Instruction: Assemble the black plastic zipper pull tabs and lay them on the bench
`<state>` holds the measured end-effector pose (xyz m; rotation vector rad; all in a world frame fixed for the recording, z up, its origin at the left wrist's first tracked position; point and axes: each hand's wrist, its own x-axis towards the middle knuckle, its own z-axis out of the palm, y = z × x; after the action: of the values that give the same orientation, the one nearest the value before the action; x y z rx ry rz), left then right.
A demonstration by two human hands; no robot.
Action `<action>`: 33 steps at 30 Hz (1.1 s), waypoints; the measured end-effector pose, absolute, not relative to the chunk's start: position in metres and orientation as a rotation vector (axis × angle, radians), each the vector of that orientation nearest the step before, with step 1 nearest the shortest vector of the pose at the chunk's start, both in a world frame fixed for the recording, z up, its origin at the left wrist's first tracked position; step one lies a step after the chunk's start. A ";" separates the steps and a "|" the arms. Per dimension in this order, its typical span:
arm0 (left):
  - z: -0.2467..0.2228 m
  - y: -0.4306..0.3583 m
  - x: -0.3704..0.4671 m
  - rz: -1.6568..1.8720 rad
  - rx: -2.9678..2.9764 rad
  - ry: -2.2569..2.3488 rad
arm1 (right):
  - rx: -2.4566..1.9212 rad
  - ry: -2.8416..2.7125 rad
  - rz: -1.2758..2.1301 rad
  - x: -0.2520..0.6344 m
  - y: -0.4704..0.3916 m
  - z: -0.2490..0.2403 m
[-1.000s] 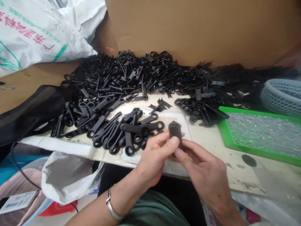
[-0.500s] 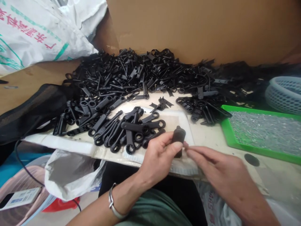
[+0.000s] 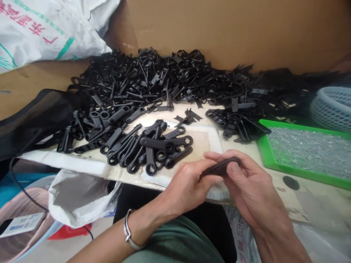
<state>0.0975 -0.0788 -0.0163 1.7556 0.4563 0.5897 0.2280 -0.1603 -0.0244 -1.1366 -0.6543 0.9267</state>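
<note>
Between my two hands a black plastic part [image 3: 220, 167] lies nearly level above the front edge of the table. My left hand [image 3: 193, 180] grips its left end with the thumb below. My right hand [image 3: 246, 179] is closed round the right end, thumb pressed on its side. Fingers cover much of the part's surface. Just left of my hands lies a cluster of black ring-ended plastic arms [image 3: 149, 146], some with toothed rings.
A large heap of black plastic parts [image 3: 153, 78] fills the back. At right stand a green tray [image 3: 264, 146] of small metal pins and a blue-grey basket [image 3: 330, 109]. A white sack [image 3: 79, 201] hangs open below the table edge, beside a pink basket [image 3: 35, 201].
The black part has turned from upright to nearly level. My right hand has moved from a fingertip pinch beside it to a grip on its right end. The view has shifted slightly.
</note>
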 end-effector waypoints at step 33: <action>-0.037 -0.082 0.096 0.602 1.799 0.449 | -1.365 -0.761 0.969 0.240 -0.165 -0.036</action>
<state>0.0958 -0.0822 -0.0370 1.7993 0.4489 0.6016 0.2401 -0.1653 -0.0363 -1.3646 -0.7609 0.9688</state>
